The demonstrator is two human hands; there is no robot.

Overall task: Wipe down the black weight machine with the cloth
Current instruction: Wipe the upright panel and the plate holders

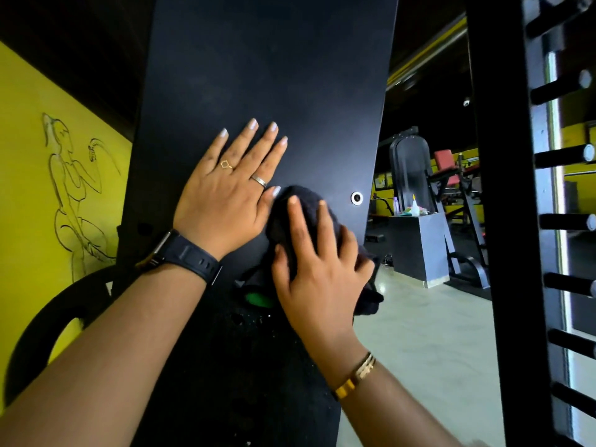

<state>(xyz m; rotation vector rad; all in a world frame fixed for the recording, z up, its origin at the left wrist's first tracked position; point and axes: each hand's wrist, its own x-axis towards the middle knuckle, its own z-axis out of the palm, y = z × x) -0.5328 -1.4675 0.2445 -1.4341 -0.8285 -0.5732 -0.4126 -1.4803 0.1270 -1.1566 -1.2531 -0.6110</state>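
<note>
The black cloth (292,209) is bunched into a wad and pressed against the front panel of the black weight machine (267,75), roughly mid-frame and just left of a little silver bolt (356,197) near the panel's right edge. Our right hand (317,262) is on top of it, fingers spread and curled over the wad and thumb out to the left, so it's got a hold of the cloth while pushing it into the panel. A loose tail of cloth hangs out under the palm on the right side.

Our left hand (225,195) is right beside it, flat on the panel with the fingers straight and fanned upward, holding nothing. Its thumb tip sits right at the cloth's edge, but we can't tell if it's touching. There are two rings on that hand and a dark watch (183,256) on the wrist, and the right wrist has a gold bracelet (358,375).

Below the cloth there's something green (258,300) on the machine, too dark to make out, with a few droplets near it.

Further out, there's a yellow wall (25,188) with a line drawing on the left and a black weight plate (48,324) low down. A black rack (503,188) with pegs stands on the right. Behind it all is grey floor (419,333) and a grey box (416,246) with bottles (414,208) on top.
</note>
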